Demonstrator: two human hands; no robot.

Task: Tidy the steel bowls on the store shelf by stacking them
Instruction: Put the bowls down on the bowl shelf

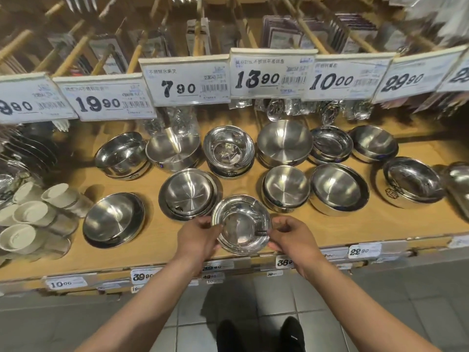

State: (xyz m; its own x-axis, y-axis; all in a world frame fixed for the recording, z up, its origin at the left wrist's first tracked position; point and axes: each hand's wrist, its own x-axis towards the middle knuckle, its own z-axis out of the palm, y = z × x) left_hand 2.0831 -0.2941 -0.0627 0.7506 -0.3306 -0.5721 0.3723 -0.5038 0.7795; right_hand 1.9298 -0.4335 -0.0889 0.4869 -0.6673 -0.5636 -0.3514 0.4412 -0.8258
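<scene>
Left hand (196, 240) and right hand (294, 238): fingers clasping opposite rims of one steel bowl (241, 224), above wooden shelf (355, 224) front.

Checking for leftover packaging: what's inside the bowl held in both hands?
The held bowl shows only bare shiny steel inside, with reflections. Whether another bowl sits nested under it is hidden.

Wooden shelf (355, 224), steel bowls (189, 193), white cups (30, 212)

Prices 19.90 (98, 103), 7.90 (179, 88), 13.90 (256, 79), 10.00 (331, 82) and 29.90 (402, 82) are printed on white hanging price cards; 39.90 (142, 276) and 22.90 (359, 251) are shown on wooden shelf-edge labels.
</scene>
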